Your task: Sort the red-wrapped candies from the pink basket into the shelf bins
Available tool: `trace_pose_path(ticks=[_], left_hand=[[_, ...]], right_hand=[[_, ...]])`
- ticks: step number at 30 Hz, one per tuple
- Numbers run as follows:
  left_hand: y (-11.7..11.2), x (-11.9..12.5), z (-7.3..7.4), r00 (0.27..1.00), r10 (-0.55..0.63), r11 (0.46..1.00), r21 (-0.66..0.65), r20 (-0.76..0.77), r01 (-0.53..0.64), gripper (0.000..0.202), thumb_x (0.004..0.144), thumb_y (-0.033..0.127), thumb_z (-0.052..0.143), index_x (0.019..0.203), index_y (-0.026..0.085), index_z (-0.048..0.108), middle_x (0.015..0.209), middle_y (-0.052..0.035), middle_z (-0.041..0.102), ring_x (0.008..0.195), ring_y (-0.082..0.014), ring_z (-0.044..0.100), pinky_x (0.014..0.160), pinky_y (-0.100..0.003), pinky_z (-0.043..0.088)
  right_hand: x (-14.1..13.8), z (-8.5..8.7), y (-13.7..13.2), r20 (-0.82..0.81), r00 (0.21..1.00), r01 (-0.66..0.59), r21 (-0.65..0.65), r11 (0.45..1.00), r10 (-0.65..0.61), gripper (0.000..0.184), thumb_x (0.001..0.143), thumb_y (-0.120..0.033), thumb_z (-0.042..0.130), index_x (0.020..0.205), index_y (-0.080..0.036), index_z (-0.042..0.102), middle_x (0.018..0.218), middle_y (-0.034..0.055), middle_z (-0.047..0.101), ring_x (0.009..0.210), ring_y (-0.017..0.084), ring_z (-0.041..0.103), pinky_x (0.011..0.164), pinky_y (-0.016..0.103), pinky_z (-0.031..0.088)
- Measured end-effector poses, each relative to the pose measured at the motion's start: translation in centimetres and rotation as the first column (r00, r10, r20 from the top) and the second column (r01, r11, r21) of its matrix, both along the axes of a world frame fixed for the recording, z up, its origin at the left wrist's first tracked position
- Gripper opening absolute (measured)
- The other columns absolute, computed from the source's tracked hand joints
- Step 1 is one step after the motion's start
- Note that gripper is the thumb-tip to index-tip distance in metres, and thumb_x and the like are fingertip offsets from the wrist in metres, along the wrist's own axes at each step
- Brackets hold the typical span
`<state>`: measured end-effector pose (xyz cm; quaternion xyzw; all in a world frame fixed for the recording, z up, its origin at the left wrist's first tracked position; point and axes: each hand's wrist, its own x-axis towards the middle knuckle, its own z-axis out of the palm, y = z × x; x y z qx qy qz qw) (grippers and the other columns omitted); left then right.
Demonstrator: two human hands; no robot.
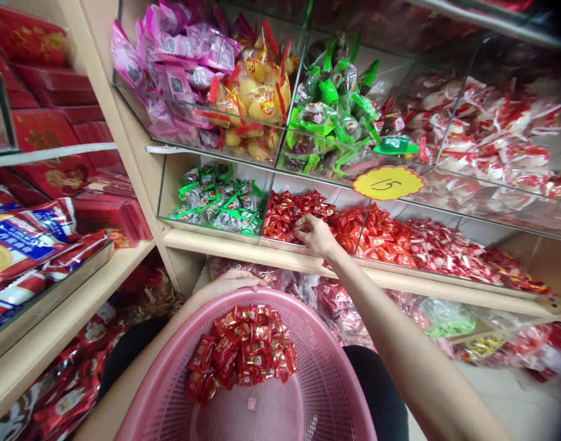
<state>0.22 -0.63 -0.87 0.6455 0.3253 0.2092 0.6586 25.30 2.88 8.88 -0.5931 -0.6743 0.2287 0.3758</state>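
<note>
A pink plastic basket (pixel 326 327) stands between my legs, with a heap of red-wrapped candies (pixel 248 346) at its far side. My left hand (pixel 232 282) is closed over the basket's far rim, its fingertips partly hidden. In the lower shelf row, my right hand (pixel 312 234) reaches into a clear bin of small dark-red wrapped candies (pixel 280 211). Its fingers are curled together at the surface of those candies; what lies between them is hidden.
Green-wrapped sweets (pixel 220 199) fill the bin to the left. Orange-red candies (pixel 384 236) lie to the right. Above hang clear compartment fronts and a yellow price tag (pixel 389 182). Red boxes (pixel 46 135) and packets (pixel 27 245) crowd the left shelf. Bagged goods (pixel 335 303) lie underneath.
</note>
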Motion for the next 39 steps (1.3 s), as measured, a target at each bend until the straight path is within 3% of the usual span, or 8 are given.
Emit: trace_pose_path(ticks=[7, 16, 22, 26, 30, 34, 39], left_hand=[[-0.8, 0.2, 1.3, 0.997, 0.013, 0.999, 0.036, -0.07, -0.01, 0.038, 0.082, 0.041, 0.058, 0.107, 0.014, 0.07, 0.11, -0.0075, 0.067, 0.099, -0.0198, 0.06, 0.086, -0.027, 0.042], [-0.5, 0.2, 1.1, 0.998, 0.018, 1.0, 0.018, -0.059, -0.017, 0.034, 0.081, 0.037, 0.06, 0.103, 0.013, 0.071, 0.11, -0.008, 0.067, 0.095, -0.0186, 0.06, 0.084, -0.026, 0.042], [-0.2, 0.2, 0.5, 1.0, 0.003, 0.999, -0.032, -0.015, -0.004, 0.027, 0.08, 0.038, 0.062, 0.077, 0.012, 0.067, 0.116, -0.0089, 0.064, 0.099, -0.0192, 0.06, 0.085, -0.026, 0.042], [0.4, 0.0, -0.2, 1.0, -0.013, 0.999, -0.034, -0.015, 0.012, 0.029, 0.08, 0.041, 0.062, 0.077, 0.012, 0.066, 0.117, -0.0094, 0.064, 0.101, -0.0201, 0.06, 0.086, -0.027, 0.042], [0.3, 0.2, -0.1, 1.0, -0.014, 1.0, -0.027, -0.014, 0.013, 0.028, 0.08, 0.04, 0.062, 0.077, 0.012, 0.067, 0.117, -0.0085, 0.064, 0.101, -0.0194, 0.06, 0.087, -0.026, 0.041], [-0.2, 0.3, 0.7, 1.0, 0.007, 1.0, -0.018, -0.019, -0.007, 0.027, 0.08, 0.038, 0.063, 0.075, 0.013, 0.068, 0.113, -0.007, 0.066, 0.099, -0.0183, 0.061, 0.087, -0.025, 0.042], [-0.6, 0.1, 1.5, 0.997, 0.037, 0.999, 0.036, -0.074, -0.035, 0.029, 0.081, 0.034, 0.062, 0.099, 0.015, 0.072, 0.11, -0.0059, 0.067, 0.096, -0.0169, 0.06, 0.085, -0.024, 0.042]], right_hand=[[0.2, -0.3, 0.6, -0.026, 0.999, 0.022, -0.056, 0.998, -0.023, 0.021, 0.062, -0.009, 0.06, 0.081, -0.016, 0.058, 0.077, 0.0025, 0.067, 0.077, 0.016, 0.064, 0.074, 0.028, 0.05], [0.2, -0.1, 0.7, -0.094, 0.996, -0.01, -0.081, 0.997, 0.002, 0.026, 0.059, -0.005, 0.06, 0.083, -0.013, 0.058, 0.074, 0.0014, 0.063, 0.068, 0.012, 0.059, 0.064, 0.023, 0.048], [0.4, -0.1, 0.6, -0.091, 0.996, -0.019, -0.054, 0.998, 0.014, 0.033, 0.06, -0.007, 0.057, 0.092, -0.014, 0.056, 0.066, -0.0044, 0.058, 0.06, 0.009, 0.053, 0.061, 0.021, 0.044], [0.5, -0.3, 0.8, -0.021, 1.0, 0.003, -0.017, 1.0, -0.003, 0.035, 0.062, -0.009, 0.055, 0.096, -0.014, 0.056, 0.063, -0.0051, 0.059, 0.059, 0.009, 0.053, 0.064, 0.022, 0.044], [0.6, -0.6, 0.6, -0.024, 0.998, 0.051, 0.072, 0.996, -0.05, 0.032, 0.064, -0.013, 0.054, 0.095, -0.015, 0.057, 0.064, -0.0041, 0.06, 0.06, 0.01, 0.054, 0.065, 0.024, 0.045], [0.4, -0.1, -0.3, -0.161, 0.987, 0.052, 0.245, 0.968, -0.012, 0.026, 0.067, -0.018, 0.055, 0.093, -0.017, 0.055, 0.068, -0.0026, 0.06, 0.062, 0.012, 0.055, 0.065, 0.027, 0.046], [-0.7, 1.4, -4.5, -0.431, 0.902, 0.191, 0.435, 0.88, 0.018, 0.022, 0.072, -0.023, 0.062, 0.092, -0.019, 0.054, 0.08, 0.0006, 0.06, 0.073, 0.013, 0.057, 0.072, 0.029, 0.048]])
